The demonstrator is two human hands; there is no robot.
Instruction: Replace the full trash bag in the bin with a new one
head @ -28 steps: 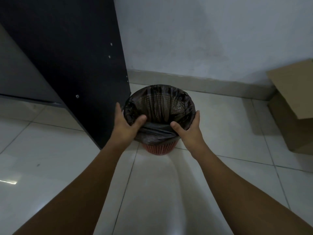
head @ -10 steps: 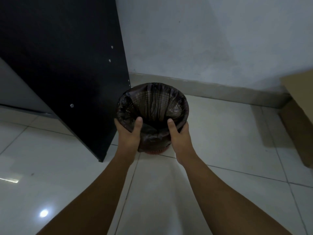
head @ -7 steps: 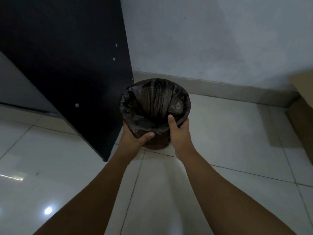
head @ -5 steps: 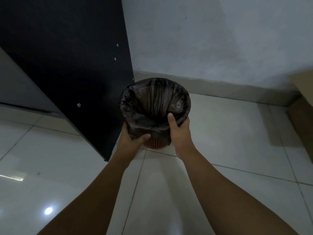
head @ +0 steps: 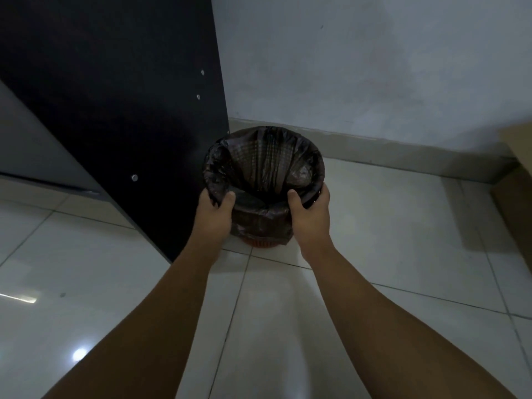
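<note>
Trash bag black, lines red bin, edge folded over rim. Bin just beside black panel, near wall. My left hand grips near-left rim, thumb inside; my right hand grips near-right rim, thumb inside.

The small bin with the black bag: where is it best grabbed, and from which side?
Probably by its rim, from above on the near side. The bin is round, upright and open-topped, so thumbs hook inside over the folded edge of the bag, fingers outside, as the left hand and right hand grip it.
</note>
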